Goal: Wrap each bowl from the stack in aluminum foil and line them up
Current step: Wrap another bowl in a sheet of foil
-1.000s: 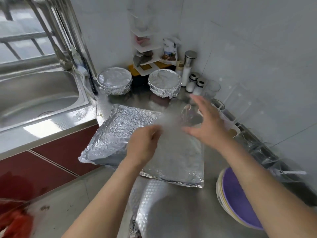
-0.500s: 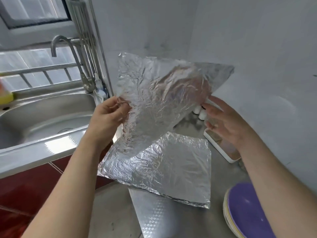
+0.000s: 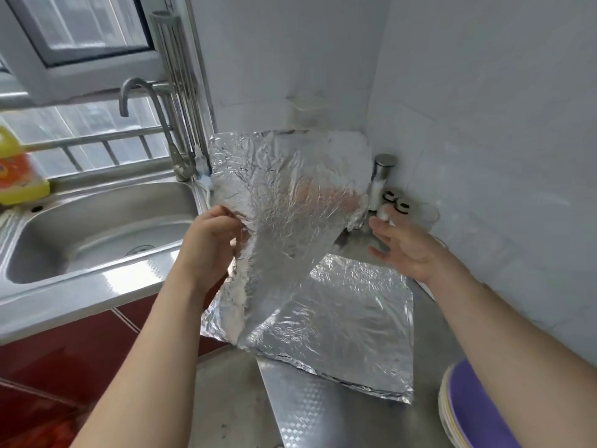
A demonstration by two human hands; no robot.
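Observation:
My left hand (image 3: 211, 242) pinches the left edge of a crinkled foil sheet (image 3: 284, 202) and holds it up in the air in front of the wall corner. To the right of the sheet, my right hand (image 3: 403, 248) is spread with straight fingers and does not touch the foil. Under the raised sheet, more foil sheets (image 3: 339, 321) lie flat on the steel counter. A stack of bowls (image 3: 475, 415), purple on the inside, sits at the bottom right edge. The raised sheet hides the wrapped bowls at the back.
A steel sink (image 3: 97, 227) with a tap (image 3: 145, 124) lies to the left, a yellow bottle (image 3: 19, 176) on its rim. Metal shakers (image 3: 384, 182) and small jars (image 3: 397, 202) stand in the back corner. The white tiled wall (image 3: 500, 156) runs close on the right.
My left hand lifted one foil sheet off the flat pile and raised it. My right hand let go of the sheet's right edge. The view tilted upward.

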